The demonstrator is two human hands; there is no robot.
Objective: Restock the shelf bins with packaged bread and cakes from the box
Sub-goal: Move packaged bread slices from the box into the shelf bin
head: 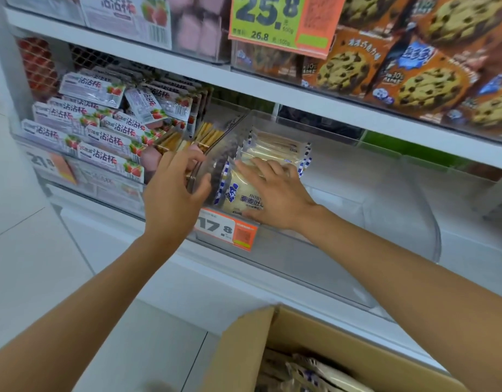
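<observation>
Your right hand (275, 193) lay flat, fingers spread, on the bread packets (275, 148) stacked in the clear bin (343, 273). Your left hand (173, 193) curled its fingers and thumb round the bin's left front corner. Below your wrists (partly out of frame) the cardboard box (244, 349) held more packets.

The bread packs (275, 154) stand in a row at the left end of the bin (399, 222) on the lower shelf (215, 278). Snack packs (102, 128) lie just left of it, cookie bags (414, 80) sit on the shelf above (244, 77), and the box (244, 349) is down in front.
</observation>
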